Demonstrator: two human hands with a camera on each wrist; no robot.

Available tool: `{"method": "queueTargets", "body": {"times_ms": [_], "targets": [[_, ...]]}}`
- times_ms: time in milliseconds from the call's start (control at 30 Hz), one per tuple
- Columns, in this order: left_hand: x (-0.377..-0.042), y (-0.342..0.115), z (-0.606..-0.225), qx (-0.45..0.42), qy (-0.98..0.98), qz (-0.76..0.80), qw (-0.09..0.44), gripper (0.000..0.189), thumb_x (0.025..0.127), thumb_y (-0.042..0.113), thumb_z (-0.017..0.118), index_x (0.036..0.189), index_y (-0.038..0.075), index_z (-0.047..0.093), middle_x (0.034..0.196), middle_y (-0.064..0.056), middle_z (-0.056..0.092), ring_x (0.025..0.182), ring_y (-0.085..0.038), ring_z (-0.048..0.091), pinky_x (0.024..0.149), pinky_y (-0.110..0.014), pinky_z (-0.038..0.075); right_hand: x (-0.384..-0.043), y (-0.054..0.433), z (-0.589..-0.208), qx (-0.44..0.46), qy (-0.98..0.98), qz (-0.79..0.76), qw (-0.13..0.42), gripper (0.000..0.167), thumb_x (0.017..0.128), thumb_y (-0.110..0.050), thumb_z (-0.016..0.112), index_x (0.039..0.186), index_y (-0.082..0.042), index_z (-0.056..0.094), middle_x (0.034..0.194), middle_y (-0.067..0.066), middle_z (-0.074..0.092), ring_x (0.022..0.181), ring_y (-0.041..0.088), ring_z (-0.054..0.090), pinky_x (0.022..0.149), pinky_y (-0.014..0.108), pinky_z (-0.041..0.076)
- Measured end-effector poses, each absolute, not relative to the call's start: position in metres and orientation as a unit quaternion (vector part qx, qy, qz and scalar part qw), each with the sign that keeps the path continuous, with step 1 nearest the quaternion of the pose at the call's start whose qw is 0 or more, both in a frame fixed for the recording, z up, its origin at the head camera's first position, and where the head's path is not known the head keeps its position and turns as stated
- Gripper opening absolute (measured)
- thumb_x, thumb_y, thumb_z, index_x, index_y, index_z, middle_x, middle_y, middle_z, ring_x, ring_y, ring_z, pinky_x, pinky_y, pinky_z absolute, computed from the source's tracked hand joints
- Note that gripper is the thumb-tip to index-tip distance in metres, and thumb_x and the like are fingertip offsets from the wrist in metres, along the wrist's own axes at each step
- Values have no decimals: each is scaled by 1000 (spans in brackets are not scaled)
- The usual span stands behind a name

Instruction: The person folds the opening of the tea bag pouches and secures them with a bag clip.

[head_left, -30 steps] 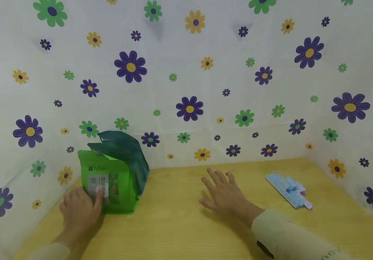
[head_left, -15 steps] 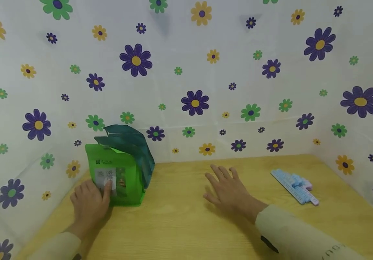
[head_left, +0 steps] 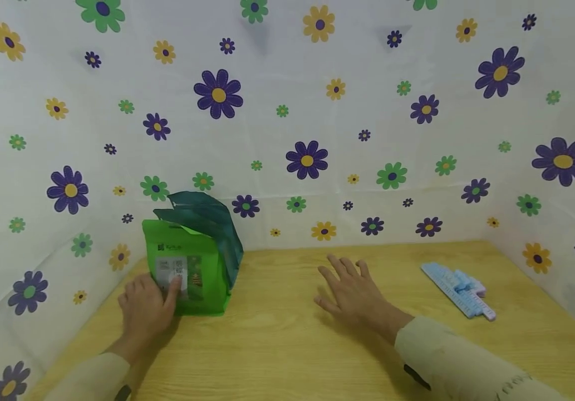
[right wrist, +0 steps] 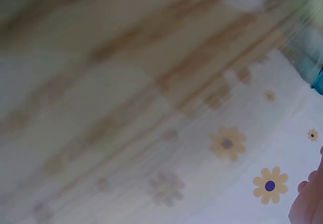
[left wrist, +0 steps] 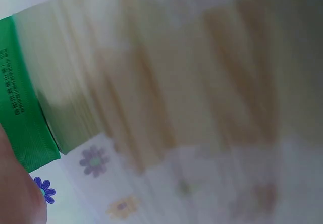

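My left hand point(head_left: 148, 305) is at the lower left side of a bright green tea pouch point(head_left: 211, 259), its thumb lying across the front label and its fingers by the left edge. Upright on the table, the pouch stands in front of a dark teal pouch point(head_left: 227, 234), partly hidden behind it. In the left wrist view, the green pouch point(left wrist: 25, 98) shows at the left border, close to part of the hand. Nearest the middle of the table, my right hand point(head_left: 354, 292) is palm down with fingers spread, holding nothing. Whether it touches the tabletop is unclear.
On the right of the wooden table point(head_left: 267, 351) lies a small heap of light blue and lilac ruler-like strips point(head_left: 455, 289). A white flower-print cloth point(head_left: 267, 133) walls in the back and both sides.
The head view has shifted, so pouches and strips appear slightly farther right and higher. Left hand stays at the green pouch; the right hand keeps its spread pose.
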State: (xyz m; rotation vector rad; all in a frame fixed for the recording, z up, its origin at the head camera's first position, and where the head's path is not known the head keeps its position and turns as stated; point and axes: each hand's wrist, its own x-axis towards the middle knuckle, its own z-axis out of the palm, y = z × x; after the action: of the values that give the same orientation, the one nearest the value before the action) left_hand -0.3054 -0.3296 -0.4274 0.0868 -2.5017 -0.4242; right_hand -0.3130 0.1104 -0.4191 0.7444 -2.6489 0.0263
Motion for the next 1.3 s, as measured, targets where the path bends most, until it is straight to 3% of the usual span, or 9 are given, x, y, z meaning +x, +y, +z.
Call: {"method": "queueTargets", "body": {"times_ms": [200, 1300], "targets": [[-303, -323, -427, 36, -942, -174, 285, 75, 103, 55, 38, 119, -18, 43, 102, -30, 47, 94, -43, 40, 80, -55, 29, -311, 109, -418, 271, -946, 15, 179, 70, 98, -63, 44, 150, -15, 44, 158, 15, 36, 138, 35, 38, 108, 63, 29], [-305, -298, -428, 10, -939, -161, 303, 70, 103, 53, 41, 115, -16, 45, 95, -26, 47, 91, -40, 42, 79, -52, 31, -313, 95, -417, 254, -950, 57, 173, 70, 98, -61, 46, 151, -16, 43, 158, 14, 35, 141, 35, 37, 109, 64, 26]]}}
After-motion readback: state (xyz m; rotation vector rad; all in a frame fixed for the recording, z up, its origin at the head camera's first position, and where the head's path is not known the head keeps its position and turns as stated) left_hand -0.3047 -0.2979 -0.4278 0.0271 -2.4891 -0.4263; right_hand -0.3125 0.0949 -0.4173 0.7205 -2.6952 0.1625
